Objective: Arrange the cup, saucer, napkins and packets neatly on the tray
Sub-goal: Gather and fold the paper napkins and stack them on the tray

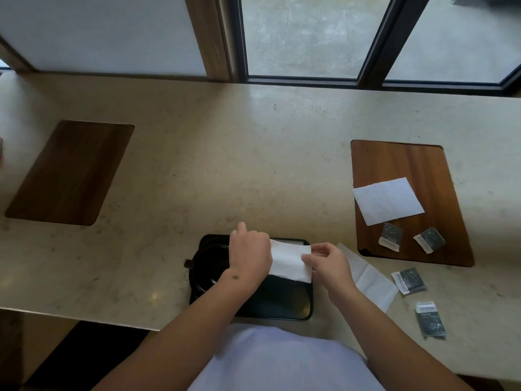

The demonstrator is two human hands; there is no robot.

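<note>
A black tray lies at the counter's near edge. A black cup stands on a black saucer in its left half, the handle pointing left. Over the tray's far right part, my left hand and my right hand both grip a white napkin. A second napkin lies on the counter right of the tray, partly under my right wrist. A third napkin rests on the right wooden inlay. Several dark packets lie right: two on the inlay, two on the counter.
The beige stone counter has a wooden inlay at the right and another at the left. A window with dark frames runs along the far side. The counter's near edge is just below the tray.
</note>
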